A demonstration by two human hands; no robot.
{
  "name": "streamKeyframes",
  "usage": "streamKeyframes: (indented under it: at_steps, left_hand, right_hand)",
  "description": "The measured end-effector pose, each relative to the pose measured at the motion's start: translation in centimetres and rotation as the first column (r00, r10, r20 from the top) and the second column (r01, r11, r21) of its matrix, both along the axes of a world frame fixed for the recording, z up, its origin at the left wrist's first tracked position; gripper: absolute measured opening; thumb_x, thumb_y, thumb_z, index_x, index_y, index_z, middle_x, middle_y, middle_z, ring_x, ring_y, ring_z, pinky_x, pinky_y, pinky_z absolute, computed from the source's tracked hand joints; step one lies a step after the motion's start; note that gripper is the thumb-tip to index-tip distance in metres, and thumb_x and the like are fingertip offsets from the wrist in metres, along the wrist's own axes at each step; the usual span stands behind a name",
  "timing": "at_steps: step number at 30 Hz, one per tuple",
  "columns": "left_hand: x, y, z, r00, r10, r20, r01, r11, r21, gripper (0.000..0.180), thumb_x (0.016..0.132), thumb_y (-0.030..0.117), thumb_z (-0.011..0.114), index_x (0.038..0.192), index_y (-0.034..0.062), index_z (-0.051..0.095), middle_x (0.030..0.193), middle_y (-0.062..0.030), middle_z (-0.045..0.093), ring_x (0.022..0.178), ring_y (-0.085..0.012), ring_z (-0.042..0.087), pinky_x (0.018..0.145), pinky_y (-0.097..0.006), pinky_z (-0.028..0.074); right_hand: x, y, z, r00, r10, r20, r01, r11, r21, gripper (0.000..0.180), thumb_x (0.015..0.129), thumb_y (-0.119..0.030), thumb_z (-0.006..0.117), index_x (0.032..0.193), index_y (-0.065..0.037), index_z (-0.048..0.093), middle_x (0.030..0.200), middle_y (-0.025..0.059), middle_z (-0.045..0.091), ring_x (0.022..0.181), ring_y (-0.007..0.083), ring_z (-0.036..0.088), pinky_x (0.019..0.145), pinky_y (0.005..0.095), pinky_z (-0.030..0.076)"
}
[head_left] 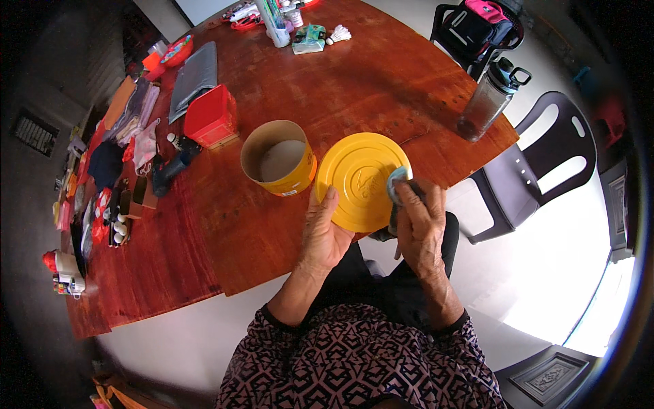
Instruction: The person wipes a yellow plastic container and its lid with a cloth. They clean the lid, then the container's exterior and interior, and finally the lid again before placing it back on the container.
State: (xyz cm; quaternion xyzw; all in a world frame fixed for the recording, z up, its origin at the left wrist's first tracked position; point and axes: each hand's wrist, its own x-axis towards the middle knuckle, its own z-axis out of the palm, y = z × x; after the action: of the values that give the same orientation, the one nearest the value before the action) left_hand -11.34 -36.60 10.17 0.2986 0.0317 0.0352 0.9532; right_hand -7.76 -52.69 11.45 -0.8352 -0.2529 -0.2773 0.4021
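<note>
My left hand [323,237] is closed on the lower left rim of a round yellow lid [357,160], thumb on its face. Raised rings and an embossed mark show on the lid. A pale blue-green cloth [396,183] is bunched in the fingers of my right hand [421,217] and pressed against the lid's right edge. Part of that cloth is hidden by the fingers. Just left of the lid, an open round yellow tub [281,186] stands upright on the wooden table [361,82]. Its pale inside is visible.
A red container [211,116] stands left of the tub, beside a grey package [194,75]. A water bottle [489,102] is near the table's right edge. A shuttlecock [338,35] and a green packet [310,39] lie far back. Clutter crowds the left. A plastic chair [538,163] is at right.
</note>
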Motion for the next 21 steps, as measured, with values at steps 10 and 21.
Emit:
streamKeyframes:
  at_steps: [10, 21]
  left_hand:
    - [-0.6, 0.4, 0.9, 0.999, 0.04, 0.003, -0.04, 0.992, 0.121, 0.045, 0.099, 0.028, 0.051, 0.141, 0.0198, 0.037, 0.134, -0.0048, 0.049, 0.124, -0.0198, 0.049, 0.099, -0.041, 0.049]
    - [-0.3, 1.6, -0.3, 0.997, 0.072, 0.011, -0.073, 0.991, 0.116, 0.046, 0.099, 0.025, 0.051, 0.142, 0.0172, 0.037, 0.139, -0.0074, 0.047, 0.129, -0.0246, 0.046, 0.103, -0.044, 0.045]
  right_hand:
    - [-0.3, 3.4, 1.7, 0.979, 0.123, 0.164, -0.065, 0.945, -0.32, 0.043, 0.073, -0.014, 0.064, 0.116, -0.011, 0.066, 0.115, 0.0106, 0.05, 0.097, 0.0262, 0.05, 0.075, 0.0383, 0.043]
    - [-0.2, -0.8, 1.2, 0.97, 0.24, -0.044, -0.244, 0.96, -0.135, 0.032, 0.069, -0.002, 0.066, 0.1, -0.011, 0.071, 0.104, 0.0087, 0.058, 0.085, 0.0245, 0.055, 0.071, 0.037, 0.049]
